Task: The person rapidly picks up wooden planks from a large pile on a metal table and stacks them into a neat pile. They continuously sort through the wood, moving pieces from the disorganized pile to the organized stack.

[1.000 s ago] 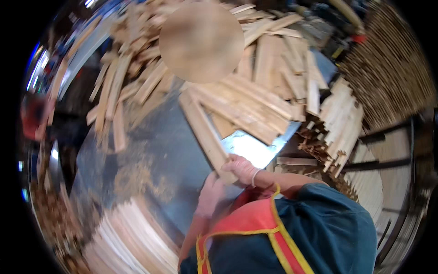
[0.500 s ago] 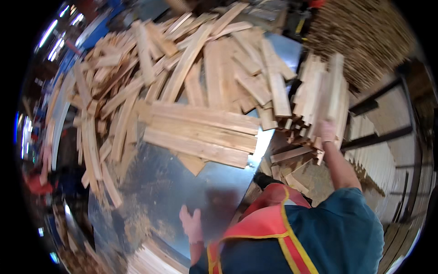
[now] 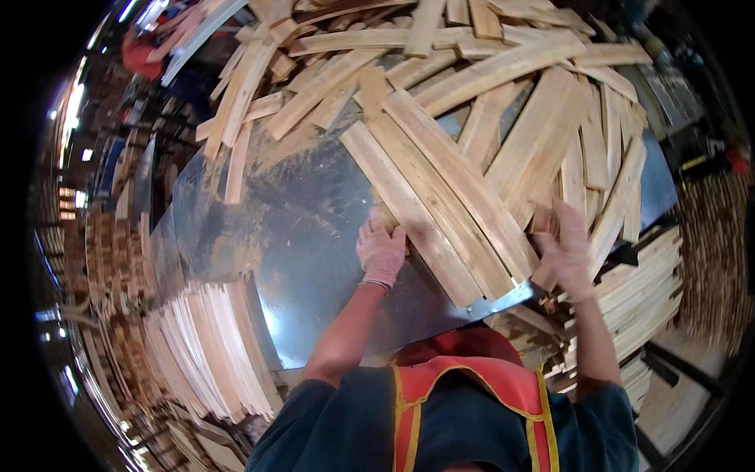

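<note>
Three long planks [image 3: 444, 208] lie side by side on the metal tabletop [image 3: 307, 228], slanting down toward its near right edge. My left hand [image 3: 381, 250], in a pale pinkish glove, is at the left side of the planks. Its thumb stands apart from the fingers, whose tips meet a small piece of wood partly hidden under the left plank. My right hand [image 3: 569, 250], also gloved, hovers by the right plank's near end with fingers spread. Motion blurs it, and beside it brown wood shows unclearly.
A loose heap of boards [image 3: 503, 71] covers the table's far side. Stacked strips [image 3: 208, 350] stand at the near left, and more strips [image 3: 641, 287] at the right beside a dark metal frame [image 3: 684, 366]. Another person [image 3: 145, 55] is at the far left.
My view has swung toward the right. My right hand has left the strip stack at the right and come over to the planks' near end. My left hand has reached forward to the planks' left side.
</note>
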Demonstrator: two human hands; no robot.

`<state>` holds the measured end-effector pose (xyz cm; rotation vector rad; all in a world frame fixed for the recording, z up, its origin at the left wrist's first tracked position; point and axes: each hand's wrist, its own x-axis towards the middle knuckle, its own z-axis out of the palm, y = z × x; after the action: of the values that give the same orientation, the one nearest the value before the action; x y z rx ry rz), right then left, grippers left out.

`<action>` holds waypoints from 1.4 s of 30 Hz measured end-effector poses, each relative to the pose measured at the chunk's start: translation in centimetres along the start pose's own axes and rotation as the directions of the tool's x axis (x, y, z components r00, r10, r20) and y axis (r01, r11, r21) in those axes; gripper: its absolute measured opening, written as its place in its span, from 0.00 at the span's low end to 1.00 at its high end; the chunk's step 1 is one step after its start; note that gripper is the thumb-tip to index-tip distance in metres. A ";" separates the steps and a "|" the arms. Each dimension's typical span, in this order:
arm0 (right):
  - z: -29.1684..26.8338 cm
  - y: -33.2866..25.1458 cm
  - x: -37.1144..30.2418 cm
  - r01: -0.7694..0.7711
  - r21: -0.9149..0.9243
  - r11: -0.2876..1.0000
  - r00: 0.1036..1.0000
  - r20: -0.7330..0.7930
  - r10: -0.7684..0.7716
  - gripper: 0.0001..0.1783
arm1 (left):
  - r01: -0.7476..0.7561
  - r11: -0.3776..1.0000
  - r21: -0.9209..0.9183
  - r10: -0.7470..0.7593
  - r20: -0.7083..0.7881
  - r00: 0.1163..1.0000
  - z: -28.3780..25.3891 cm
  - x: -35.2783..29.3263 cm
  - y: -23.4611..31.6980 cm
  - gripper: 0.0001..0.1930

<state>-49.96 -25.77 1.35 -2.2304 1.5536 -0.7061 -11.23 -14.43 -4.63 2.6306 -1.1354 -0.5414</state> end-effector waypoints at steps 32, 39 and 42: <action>27.5 -52.5 -26.0 -0.020 0.378 0.925 0.304 0.884 -0.355 0.31 | 0.642 0.753 -0.147 -0.655 -0.067 0.753 -19.2 -29.5 -42.7 0.32; 33.5 -58.9 -24.1 0.135 0.644 0.753 -0.033 0.763 -0.646 0.29 | 0.554 0.807 0.204 -0.500 -0.261 0.825 -16.8 -32.6 -44.6 0.44; 28.4 -53.0 -17.6 0.145 0.511 0.847 0.392 0.756 -0.524 0.28 | 0.524 0.811 0.261 -0.476 -0.227 0.850 -15.7 -34.9 -48.4 0.46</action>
<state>2.17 8.91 2.50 -2.0378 0.3666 0.1540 4.81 44.81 1.43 3.2041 -0.4933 -0.2465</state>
